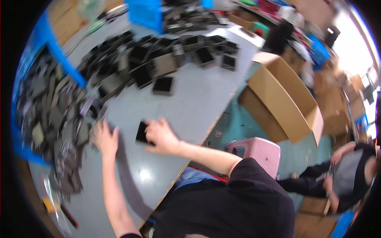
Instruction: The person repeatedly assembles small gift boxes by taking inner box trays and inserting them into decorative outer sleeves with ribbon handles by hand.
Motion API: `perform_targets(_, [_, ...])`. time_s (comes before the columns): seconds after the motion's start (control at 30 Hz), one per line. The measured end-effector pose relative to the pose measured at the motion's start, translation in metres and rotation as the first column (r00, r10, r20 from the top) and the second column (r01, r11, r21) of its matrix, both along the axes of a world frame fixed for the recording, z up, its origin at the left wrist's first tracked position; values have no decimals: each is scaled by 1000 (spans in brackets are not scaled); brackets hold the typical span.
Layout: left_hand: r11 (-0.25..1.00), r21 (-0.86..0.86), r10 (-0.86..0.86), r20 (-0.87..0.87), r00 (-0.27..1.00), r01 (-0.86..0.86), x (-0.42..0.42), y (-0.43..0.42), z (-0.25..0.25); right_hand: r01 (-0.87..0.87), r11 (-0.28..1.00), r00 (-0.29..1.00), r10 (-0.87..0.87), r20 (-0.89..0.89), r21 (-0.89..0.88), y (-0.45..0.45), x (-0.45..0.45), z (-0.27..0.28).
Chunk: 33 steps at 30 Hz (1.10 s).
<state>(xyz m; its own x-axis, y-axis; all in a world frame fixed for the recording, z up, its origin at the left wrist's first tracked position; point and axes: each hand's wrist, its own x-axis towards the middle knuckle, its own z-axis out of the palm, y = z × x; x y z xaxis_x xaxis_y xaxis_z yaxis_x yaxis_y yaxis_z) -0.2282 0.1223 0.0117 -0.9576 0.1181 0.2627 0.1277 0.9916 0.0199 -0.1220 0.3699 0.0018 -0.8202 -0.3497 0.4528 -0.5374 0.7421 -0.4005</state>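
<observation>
On the grey table, my right hand [162, 137] has its fingers bent over the right edge of a small black square box [141, 131], which lies on the tabletop partly covered by the fingers. To its left, my left hand [105, 139] reaches to the edge of a heap of grey and dark box pieces [59, 115]. Its thumb and fingers are apart, and nothing shows between them. Just beyond its fingertips is a blurred curved grey piece [92, 106]. A separate black-topped box [162, 85] sits farther up the table.
Many small dark boxes [141, 55] crowd the far side. A blue crate [65, 59] holds the left heap. Right of the table edge stand an open cardboard carton [274, 95] and a pink stool [262, 152]. A seated person [349, 174] is at the right. Tape [49, 204] lies lower left.
</observation>
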Motion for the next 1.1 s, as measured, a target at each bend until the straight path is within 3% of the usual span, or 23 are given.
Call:
perform_targets(0.07, [986,121,-111,-5,994,111,11,-20,-11,-101,975,995,104,3,-200,5,28,1])
perform_targets(0.17, [807,477,-351,-87,932,348,67,-55,-5,-190,964,981,193,-4,-184,13,59,8])
perform_targets(0.23, [752,495,-458,-81,885,434,114,-81,15,-261,943,962,271,23,-206,12,68,0])
perform_targets(0.3, [726,552,-474,-33,880,411,148,-132,-2,-279,939,956,291,34,-200,15,73,5])
perform_targets(0.4, [819,548,-166,-56,985,169,204,-150,7,-188,970,973,205,102,-156,16,75,21])
perform_targets(0.5, [875,484,81,-148,986,0,228,-117,24,-117,987,977,134,165,-109,8,74,14])
perform_targets(0.63, [973,124,208,-88,974,-196,230,-128,10,-214,962,964,236,119,-170,-3,74,12])
perform_targets(0.73, [952,277,173,-131,976,-131,226,-135,-4,-238,961,964,252,89,-143,-14,81,9])
perform_targets(0.83, [947,99,319,-181,930,-306,222,-102,0,-243,959,963,257,81,-147,-21,84,8])
perform_targets(0.93, [946,63,324,-232,917,-318,212,-102,-7,-285,937,934,319,161,-203,-20,86,18])
perform_targets(1.0, [963,161,259,-333,907,-216,209,-92,-1,-316,924,930,347,120,-215,-20,83,17])
perform_targets(1.1, [934,297,291,-304,907,-201,222,-77,7,-314,936,920,341,192,-160,-23,80,21])
